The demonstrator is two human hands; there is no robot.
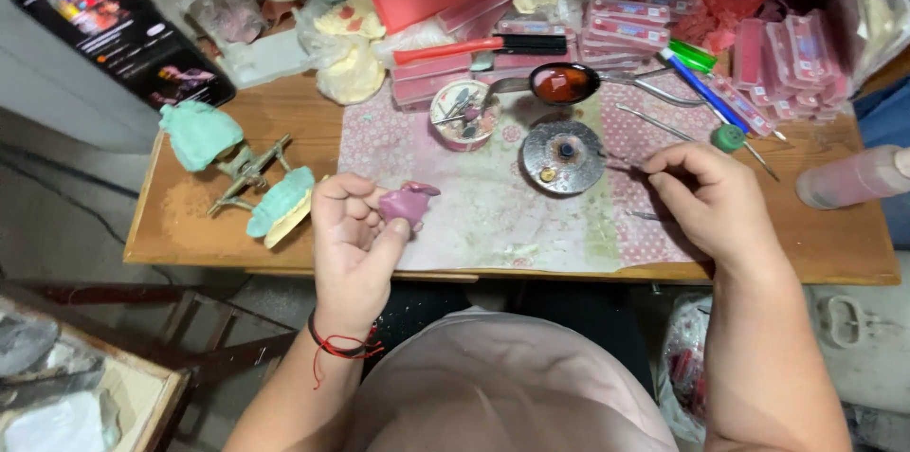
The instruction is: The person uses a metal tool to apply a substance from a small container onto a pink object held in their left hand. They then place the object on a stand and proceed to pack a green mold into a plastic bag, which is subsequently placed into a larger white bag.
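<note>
The fingers [353, 194] of the left hand [353, 242] are curled closed around a small pink wax piece [408, 202], thumb below and fingertips above, holding it up just over the near edge of the table [190, 225]. The right hand [713, 206] has its fingers pinched shut on a thin metal tool [618, 165], whose tip points left toward a round metal dish [564, 156] on the patterned cloth [493, 206].

Just beyond the dish lies a spoon [564, 84] with dark red melted stuff in its bowl, and to its left a small round tin [464, 115] of bits. Red-handled pliers [474, 46] lie farther back, among stacks of pink flat boxes [626, 33]. A blue pen [706, 92] and more thin metal picks [654, 122] lie to the right of the spoon, and a pink bottle [853, 177] lies on its side at the far right. On the left of the table sits a green plaster model on a metal hinge frame [251, 172], with a phone [123, 30] propped behind it.

To work such a piece well, I judge the left hand should steady it with the wrist braced near the table edge, turning the face being worked toward the eyes, while the tool touches lightly and briefly so soft wax is not gouged.
</note>
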